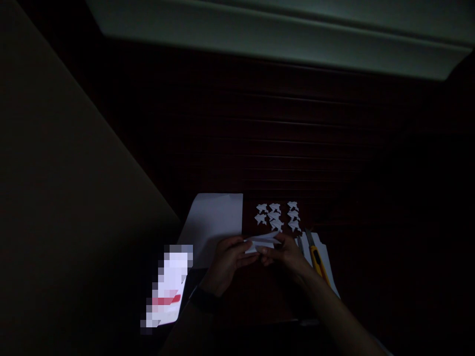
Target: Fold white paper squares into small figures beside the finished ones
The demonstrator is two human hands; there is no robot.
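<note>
My left hand [229,257] and my right hand [285,253] meet over a dark table, both pinching a small folded piece of white paper [262,241] between their fingertips. The left hand grips its left end, the right hand its right end. A dark band sits on my left wrist. Just beyond the hands lie several small folded white paper figures [276,215] in rows.
A white paper sheet [213,225] lies left of the hands. A yellow utility knife [318,261] rests on white paper strips to the right. A blurred-out bright object [166,289] lies at the lower left. Dark slatted surface behind; a pale wall on the left.
</note>
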